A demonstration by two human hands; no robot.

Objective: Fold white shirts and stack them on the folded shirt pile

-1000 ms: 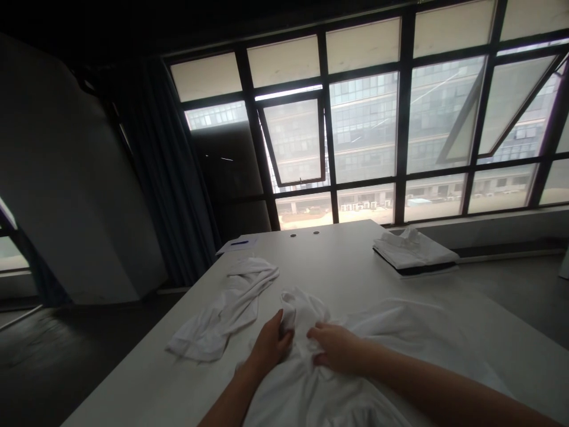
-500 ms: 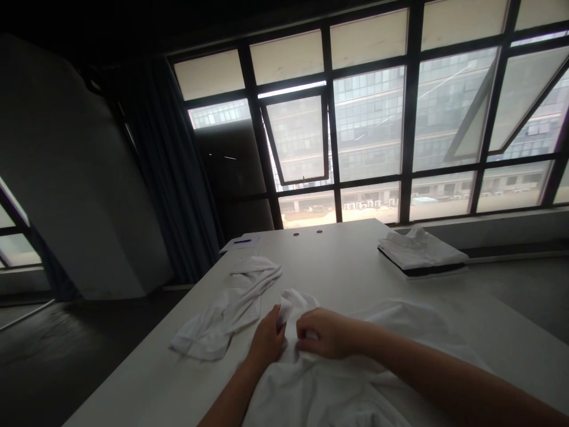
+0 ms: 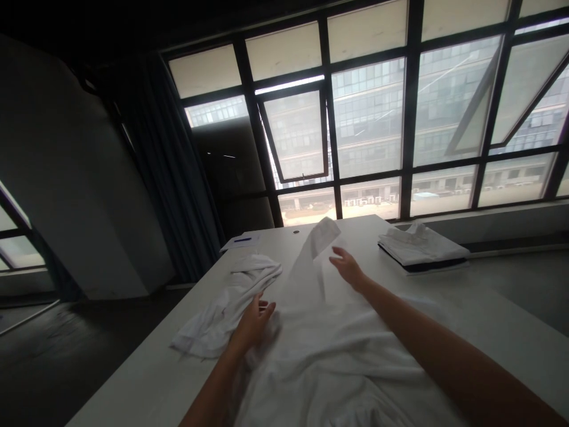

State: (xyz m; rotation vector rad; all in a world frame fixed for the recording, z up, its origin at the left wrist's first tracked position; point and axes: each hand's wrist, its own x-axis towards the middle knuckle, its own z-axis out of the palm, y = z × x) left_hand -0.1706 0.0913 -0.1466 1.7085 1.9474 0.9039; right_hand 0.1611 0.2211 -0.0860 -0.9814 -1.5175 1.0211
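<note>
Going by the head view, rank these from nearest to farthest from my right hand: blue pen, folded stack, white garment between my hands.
1. White garment: just to the left of your right hand.
2. Folded stack: off to the right.
3. Blue pen: far end, on the left.

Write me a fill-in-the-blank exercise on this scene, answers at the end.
Of the left hand and the right hand, the one nearer the raised end of the white garment is the ____.
The curtain beside the window is dark ____.
The pen lies at the far ____ corner of the table.

Missing words: right; blue; left.
</note>
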